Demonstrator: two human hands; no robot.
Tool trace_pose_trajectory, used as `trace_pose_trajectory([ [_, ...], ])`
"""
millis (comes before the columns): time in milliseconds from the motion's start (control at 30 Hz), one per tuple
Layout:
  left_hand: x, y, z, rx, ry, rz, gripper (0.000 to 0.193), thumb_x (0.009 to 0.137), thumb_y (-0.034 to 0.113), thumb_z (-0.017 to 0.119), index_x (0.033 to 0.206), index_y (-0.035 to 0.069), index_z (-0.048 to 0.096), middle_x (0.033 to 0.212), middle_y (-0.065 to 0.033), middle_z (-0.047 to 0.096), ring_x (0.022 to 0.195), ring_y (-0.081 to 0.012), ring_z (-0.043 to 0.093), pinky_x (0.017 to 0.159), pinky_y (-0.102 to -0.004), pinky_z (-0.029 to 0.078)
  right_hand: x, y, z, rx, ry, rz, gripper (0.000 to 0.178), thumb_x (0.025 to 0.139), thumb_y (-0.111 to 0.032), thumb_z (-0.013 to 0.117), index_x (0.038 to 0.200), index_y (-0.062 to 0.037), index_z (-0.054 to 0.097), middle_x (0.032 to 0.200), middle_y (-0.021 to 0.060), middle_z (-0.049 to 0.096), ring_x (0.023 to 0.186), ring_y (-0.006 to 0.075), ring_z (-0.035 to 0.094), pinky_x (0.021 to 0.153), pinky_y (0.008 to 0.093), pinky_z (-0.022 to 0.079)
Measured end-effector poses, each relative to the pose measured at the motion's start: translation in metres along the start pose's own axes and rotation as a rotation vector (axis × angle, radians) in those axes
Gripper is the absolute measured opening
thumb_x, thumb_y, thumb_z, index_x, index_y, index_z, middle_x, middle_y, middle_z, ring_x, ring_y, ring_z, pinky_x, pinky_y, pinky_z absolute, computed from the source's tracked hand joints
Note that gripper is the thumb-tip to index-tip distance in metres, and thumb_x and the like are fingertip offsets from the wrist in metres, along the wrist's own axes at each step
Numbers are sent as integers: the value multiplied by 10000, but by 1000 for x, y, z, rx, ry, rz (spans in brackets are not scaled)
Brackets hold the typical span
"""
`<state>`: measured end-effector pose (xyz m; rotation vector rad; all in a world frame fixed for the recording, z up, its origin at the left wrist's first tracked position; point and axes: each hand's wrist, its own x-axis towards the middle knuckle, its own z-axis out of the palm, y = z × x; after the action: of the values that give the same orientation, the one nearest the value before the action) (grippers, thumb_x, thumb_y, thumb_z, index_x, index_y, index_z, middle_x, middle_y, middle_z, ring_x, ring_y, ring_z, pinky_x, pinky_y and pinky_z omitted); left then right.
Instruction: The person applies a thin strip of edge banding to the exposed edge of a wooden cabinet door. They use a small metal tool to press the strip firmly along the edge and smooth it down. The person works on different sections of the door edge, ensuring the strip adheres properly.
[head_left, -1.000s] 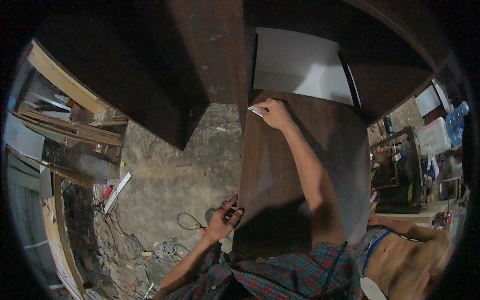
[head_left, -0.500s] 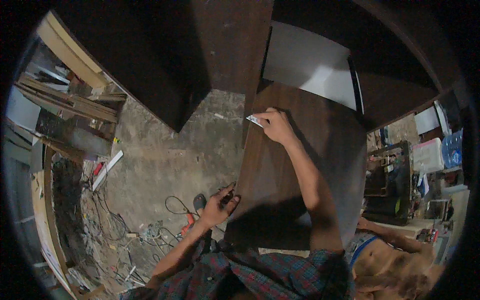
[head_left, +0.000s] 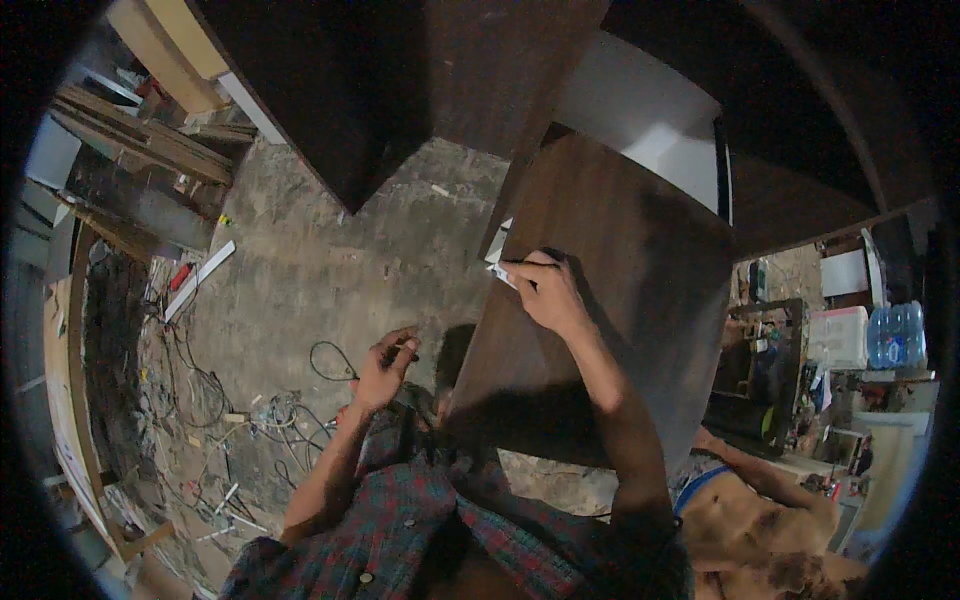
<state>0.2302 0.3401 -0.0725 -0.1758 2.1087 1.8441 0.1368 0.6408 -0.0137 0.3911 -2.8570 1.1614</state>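
Observation:
My right hand [head_left: 548, 290] is closed in a pinch on a small flat white piece [head_left: 506, 275] at the left edge of a dark brown wood-grain panel [head_left: 620, 250]. The piece's exact kind is unclear. Just beyond the fingertips, a pale pointed strip [head_left: 499, 243] shows along that edge; whether it joins the held piece I cannot tell. My left hand [head_left: 383, 372] hovers over the floor, left of the panel and apart from it. Its fingers are loosely curled, with dark shadow between them and nothing visibly held.
Tall dark cabinet boards [head_left: 350, 90] rise ahead, beside a white inner panel [head_left: 640, 110]. Cables [head_left: 275, 420] tangle on the concrete floor [head_left: 290, 270] at left, near a white strip [head_left: 200, 280]. A shirtless person [head_left: 750, 510] is at lower right, near water bottles [head_left: 897, 335].
My left hand has pulled away from the panel's edge, leftward. The right hand has slid slightly nearer along the edge, and a pale strip now shows beyond it. My view has shifted a little.

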Motion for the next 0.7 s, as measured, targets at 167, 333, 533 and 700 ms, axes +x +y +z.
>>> trace_pose_trajectory([
  [167,-7,-25,-21,2,22,3,373,1001,237,578,1289,0,590,1038,-91,690,867,-164,656,779,-303,503,-32,-15,14,-28,24,-121,239,870,-52,645,1079,-107,747,893,135,645,814,350,625,772,435,474],
  [333,-22,-43,-33,-18,27,9,345,989,177,587,1255,-42,596,1000,-83,680,872,-160,653,801,-296,507,-61,-32,27,2,3,-99,242,867,-35,637,1072,-99,748,881,123,648,799,341,629,792,414,480],
  [533,-53,-67,-43,-43,61,-33,371,979,206,608,1250,-46,604,1006,-86,683,848,-152,652,786,-295,512,-90,-61,38,56,-2,-34,237,869,-28,629,1067,-84,747,867,120,652,802,329,636,754,391,500],
  [700,-81,-93,-56,25,90,6,365,980,214,605,1232,-50,619,994,-104,687,838,-149,656,767,-296,516,-112,-77,47,-6,-26,-37,257,850,-3,650,1084,-64,737,886,132,660,798,303,640,747,364,508],
])
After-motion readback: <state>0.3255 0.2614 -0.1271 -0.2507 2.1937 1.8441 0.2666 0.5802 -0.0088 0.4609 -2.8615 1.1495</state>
